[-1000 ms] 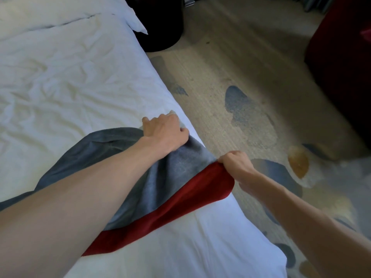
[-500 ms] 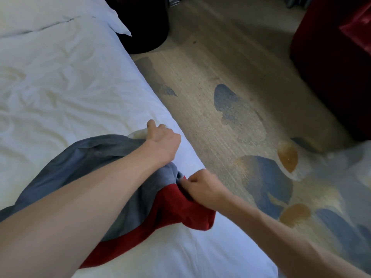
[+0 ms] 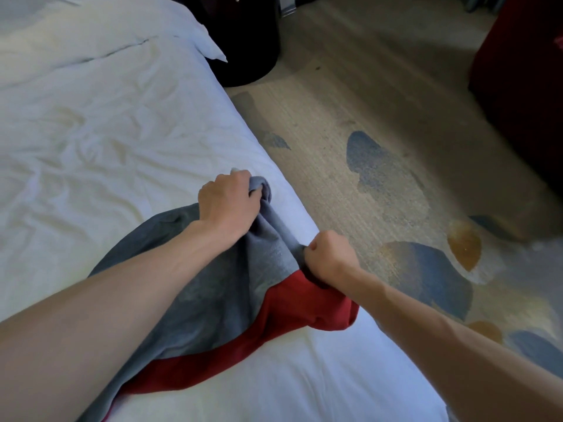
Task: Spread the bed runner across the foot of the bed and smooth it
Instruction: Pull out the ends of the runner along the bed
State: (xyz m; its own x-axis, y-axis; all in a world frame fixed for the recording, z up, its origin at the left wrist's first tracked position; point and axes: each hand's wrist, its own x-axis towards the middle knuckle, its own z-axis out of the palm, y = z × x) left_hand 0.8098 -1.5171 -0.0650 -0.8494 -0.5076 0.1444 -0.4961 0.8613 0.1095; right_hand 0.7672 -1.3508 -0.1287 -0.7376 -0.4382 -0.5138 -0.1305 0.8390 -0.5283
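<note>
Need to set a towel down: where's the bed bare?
Bare white wrinkled bedcover lies left of the grey-and-red fabric bed runner and below its red band. Crowded at the edge, where left hand and right hand grip it.

The bare left arm stretches from 8 o'clock toward the centre. The left hand (image 3: 228, 205) lies knuckles up, fingers curled round a bunch of runner (image 3: 219, 300). The right arm reaches in from 4 o'clock. The right hand (image 3: 330, 257), near the left at its 4 o'clock, is fisted on the runner's edge.
</note>
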